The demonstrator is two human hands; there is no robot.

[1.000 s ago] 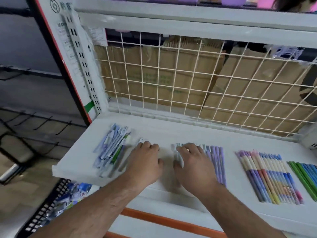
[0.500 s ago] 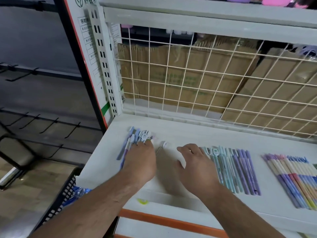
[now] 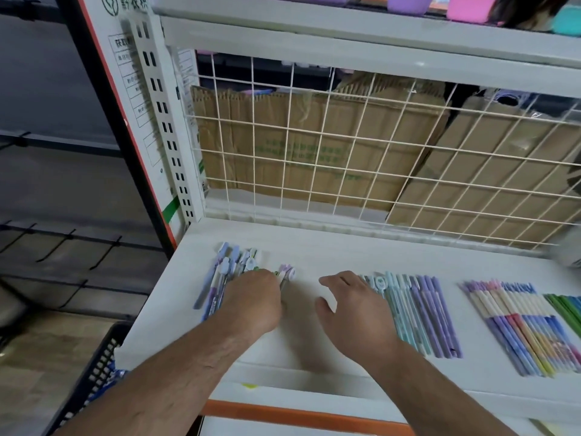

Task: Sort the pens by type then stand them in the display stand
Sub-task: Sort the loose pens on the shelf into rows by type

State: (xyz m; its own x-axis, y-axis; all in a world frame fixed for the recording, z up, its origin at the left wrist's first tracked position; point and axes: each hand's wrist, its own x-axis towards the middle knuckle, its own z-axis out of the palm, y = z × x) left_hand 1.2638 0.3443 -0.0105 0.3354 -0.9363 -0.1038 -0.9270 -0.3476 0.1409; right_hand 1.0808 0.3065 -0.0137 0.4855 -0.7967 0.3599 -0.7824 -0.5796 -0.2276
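While both bare hands rest low on the white shelf, the stock lies as follows.

Left hand: palm down, fingers curled onto the loose pen pile; whether any pen is actually pinched cannot be told, the fingertips being hidden.
Loose pen pile: blue, white and lilac pens, unevenly fanned, under and just beyond the left knuckles, spreading outward from that hand toward the shelf's end.
Stray pens: a few with white and pink caps, touching the left fingertips on the side facing the right hand.
Right hand: open, fingers spread and slack, gripping nothing; its outer edge lies against the teal and purple row.
Teal and purple row: pens side by side, flat, caps away from the person.
Pastel row: flat, well outward of the right hand.
Green pens: farther outward still, cut by the frame edge.
Wire grid: upright beyond both hands, cardboard boxes behind it.
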